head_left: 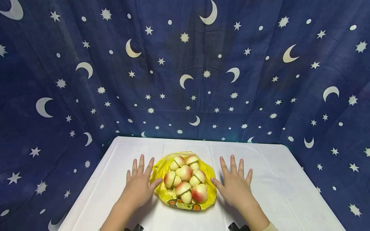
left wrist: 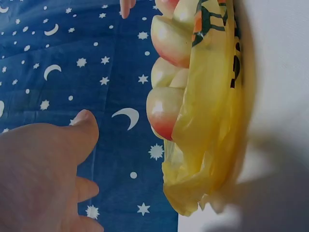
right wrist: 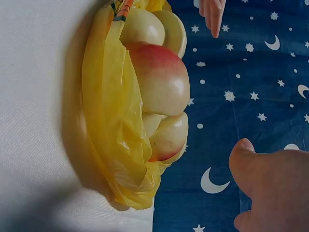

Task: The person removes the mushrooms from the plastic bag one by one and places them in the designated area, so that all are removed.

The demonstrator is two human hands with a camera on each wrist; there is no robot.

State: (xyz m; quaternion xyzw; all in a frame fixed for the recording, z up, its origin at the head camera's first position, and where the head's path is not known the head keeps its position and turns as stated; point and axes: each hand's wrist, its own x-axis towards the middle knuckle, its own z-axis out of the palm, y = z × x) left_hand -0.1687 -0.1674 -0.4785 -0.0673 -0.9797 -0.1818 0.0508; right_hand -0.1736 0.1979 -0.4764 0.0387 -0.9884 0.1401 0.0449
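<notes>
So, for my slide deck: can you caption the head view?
Left hand and right hand rest flat on a white table, flanking a yellow bag heaped with peaches.

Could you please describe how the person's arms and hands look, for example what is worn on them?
The left hand and the right hand are bare: no gloves, rings or markings are visible. Both forearms are mostly uncovered. A pale sleeve cuff shows at the bottom edge on the right arm. Small dark objects sit beneath each wrist.
</notes>
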